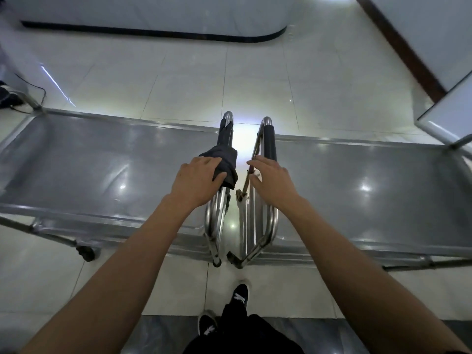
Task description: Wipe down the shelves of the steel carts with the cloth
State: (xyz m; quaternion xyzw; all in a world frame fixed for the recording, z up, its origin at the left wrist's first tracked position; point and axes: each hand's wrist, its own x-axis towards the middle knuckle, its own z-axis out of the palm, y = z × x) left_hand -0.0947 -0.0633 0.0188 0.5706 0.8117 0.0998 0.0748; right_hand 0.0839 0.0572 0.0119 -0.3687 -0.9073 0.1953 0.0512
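Note:
Two steel carts stand side by side with their handles facing each other in the middle. The left cart's top shelf (pixel 102 162) and the right cart's top shelf (pixel 370 180) are bare grey steel. A dark cloth (pixel 227 159) is draped over the left cart's handle (pixel 217 213). My left hand (pixel 196 180) lies on the cloth, its fingers curving over it and the handle. My right hand (pixel 273 180) hovers with relaxed fingers beside the right cart's handle (pixel 269 141); I cannot tell whether it touches it.
The floor is pale tile. A white counter with a dark base (pixel 153 31) runs along the far side. Another steel frame (pixel 447 116) stands at the right edge. Cables and dark objects (pixel 10 98) lie at the far left. My feet (pixel 224 310) stand before the carts.

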